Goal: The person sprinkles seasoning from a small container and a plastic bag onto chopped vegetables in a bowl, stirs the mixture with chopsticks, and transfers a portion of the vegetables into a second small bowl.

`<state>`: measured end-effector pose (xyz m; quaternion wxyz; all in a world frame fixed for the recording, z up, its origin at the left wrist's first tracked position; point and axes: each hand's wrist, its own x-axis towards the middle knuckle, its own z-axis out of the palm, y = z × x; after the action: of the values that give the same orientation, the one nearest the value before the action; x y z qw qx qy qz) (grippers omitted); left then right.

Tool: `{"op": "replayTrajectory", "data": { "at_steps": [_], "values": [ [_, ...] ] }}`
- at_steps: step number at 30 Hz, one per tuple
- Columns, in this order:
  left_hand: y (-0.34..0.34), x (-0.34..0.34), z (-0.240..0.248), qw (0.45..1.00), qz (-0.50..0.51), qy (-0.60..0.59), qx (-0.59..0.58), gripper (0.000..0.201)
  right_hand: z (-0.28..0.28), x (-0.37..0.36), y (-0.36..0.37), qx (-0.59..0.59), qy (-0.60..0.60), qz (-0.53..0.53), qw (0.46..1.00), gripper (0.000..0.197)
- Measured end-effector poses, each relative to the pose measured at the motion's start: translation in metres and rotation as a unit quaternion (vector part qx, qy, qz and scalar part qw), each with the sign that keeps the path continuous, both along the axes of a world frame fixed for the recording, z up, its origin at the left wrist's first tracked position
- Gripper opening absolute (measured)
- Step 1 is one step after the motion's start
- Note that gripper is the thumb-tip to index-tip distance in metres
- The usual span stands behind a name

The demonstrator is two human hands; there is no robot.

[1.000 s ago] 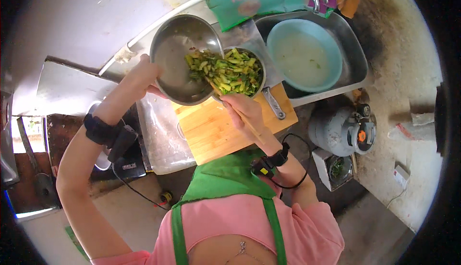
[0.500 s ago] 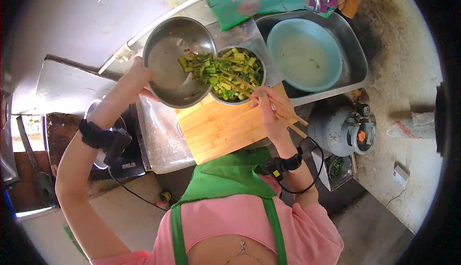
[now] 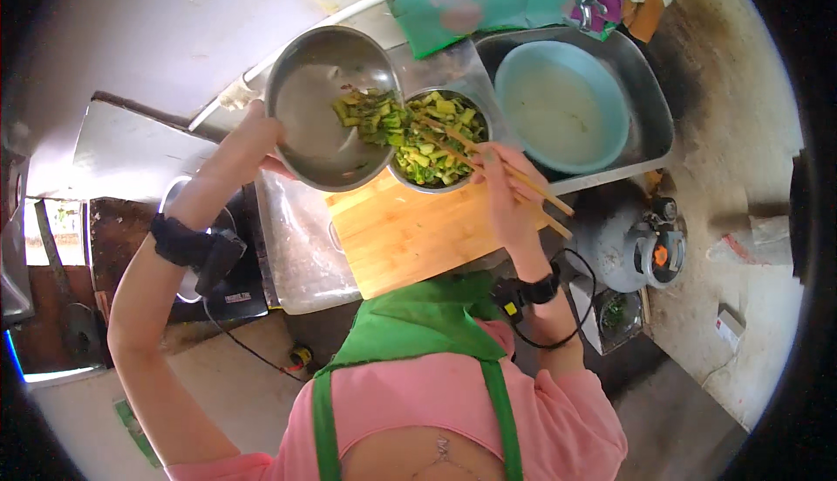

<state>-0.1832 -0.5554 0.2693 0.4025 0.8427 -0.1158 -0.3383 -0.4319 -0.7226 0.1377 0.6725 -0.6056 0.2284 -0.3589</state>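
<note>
My left hand (image 3: pixel 265 143) grips the left rim of a large steel bowl (image 3: pixel 301 106), which is tilted toward the right. Chopped leafy greens (image 3: pixel 370 115) lie at its lower right side and spill over the edge. They meet the chopped greens (image 3: pixel 436 163) filling a smaller steel bowl (image 3: pixel 433 189) beside it. Wooden chopsticks (image 3: pixel 545 195) are held in my closed right hand (image 3: pixel 507 186), their tips among the greens where the two bowls meet. Beneath them, a wooden cutting board (image 3: pixel 418 241) lies at the counter's near edge.
A blue basin (image 3: pixel 558 106) of cloudy water stands in the steel sink (image 3: pixel 649 128) at the right, below a tap (image 3: pixel 588 6). A grey gas cylinder (image 3: pixel 610 241) stands right of the board. At left is a black cooker (image 3: pixel 240 294) with a pan partly behind my arm.
My right hand and the chopsticks have shifted slightly right. Some greens have slid closer to the smaller bowl. The whole view has also moved a little; my left hand keeps its hold.
</note>
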Motion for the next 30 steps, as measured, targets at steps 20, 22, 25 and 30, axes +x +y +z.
{"op": "replayTrajectory", "data": {
  "at_steps": [20, 22, 25, 30],
  "values": [
    [-0.037, -0.032, 0.008, 0.997, -0.050, -0.063, 0.014, 0.059, -0.022, 0.037, 0.050, -0.334, 0.002, -0.037, 0.942, 0.025],
    [-0.040, -0.033, 0.007, 0.996, -0.058, -0.069, 0.010, 0.058, -0.021, 0.027, 0.046, -0.310, 0.022, -0.056, 0.949, 0.023],
    [-0.042, -0.031, 0.007, 0.992, -0.058, -0.104, 0.031, 0.057, -0.020, 0.012, 0.038, -0.283, 0.001, -0.049, 0.958, 0.021],
    [-0.044, -0.029, 0.009, 0.990, -0.056, -0.126, 0.030, 0.044, -0.017, -0.010, 0.022, -0.250, -0.018, -0.048, 0.967, 0.019]
  ]
}}
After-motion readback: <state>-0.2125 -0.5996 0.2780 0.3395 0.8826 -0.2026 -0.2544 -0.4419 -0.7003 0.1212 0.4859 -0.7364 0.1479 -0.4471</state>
